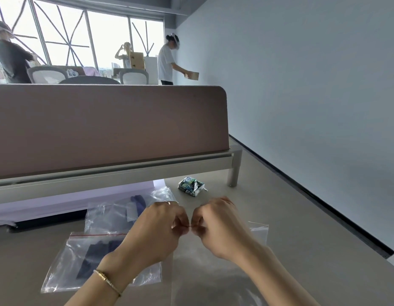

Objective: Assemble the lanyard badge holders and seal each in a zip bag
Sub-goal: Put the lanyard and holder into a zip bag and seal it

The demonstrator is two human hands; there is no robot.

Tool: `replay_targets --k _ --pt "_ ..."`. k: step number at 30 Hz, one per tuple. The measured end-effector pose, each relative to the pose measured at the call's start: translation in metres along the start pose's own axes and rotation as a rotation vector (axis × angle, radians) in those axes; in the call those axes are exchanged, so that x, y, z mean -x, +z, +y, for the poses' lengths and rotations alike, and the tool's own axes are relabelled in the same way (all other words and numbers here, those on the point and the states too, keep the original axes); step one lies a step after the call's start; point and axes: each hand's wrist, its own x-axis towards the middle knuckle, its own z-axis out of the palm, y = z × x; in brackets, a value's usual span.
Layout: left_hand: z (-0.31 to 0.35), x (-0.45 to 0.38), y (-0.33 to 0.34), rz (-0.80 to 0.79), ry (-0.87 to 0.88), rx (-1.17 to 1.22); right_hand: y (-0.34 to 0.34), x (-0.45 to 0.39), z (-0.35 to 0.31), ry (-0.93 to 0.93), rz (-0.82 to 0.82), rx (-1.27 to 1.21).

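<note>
A grey desk surface (269, 195) fills the lower part of the view. At its far edge stands a mauve fabric partition (108, 127) mounted on a pale metal rail (125, 173), which a short cylindrical leg (233, 175) supports at the right end. A plain pale wall (302, 85) runs along the right side; a dark strip (313, 195) lies along its base beside the desk edge. Beyond the partition, large windows (81, 36) with grey frames and diagonal bracing admit bright daylight. Grey mesh office chairs (134, 77) stand below the windows. Three people stand near the windows, one in a white shirt (166, 60) holding a brown box (192, 75).
</note>
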Motion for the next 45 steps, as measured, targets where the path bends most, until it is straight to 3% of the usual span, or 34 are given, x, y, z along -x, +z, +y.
replay_targets --k 11,19,27,45 --pt "0.001 0.001 -0.003 -0.007 0.08 -0.082 0.001 -0.001 0.0 -0.073 0.016 0.024" --pt "-0.007 -0.002 -0.005 0.007 0.046 -0.073 -0.006 -0.001 0.008 0.01 0.009 -0.047" --pt "0.0 0.001 -0.003 0.021 0.1 -0.069 0.006 -0.005 0.007 -0.078 0.003 -0.007" --pt "-0.009 -0.004 -0.01 -0.003 0.058 -0.025 -0.016 0.003 0.014 0.022 0.043 -0.122"
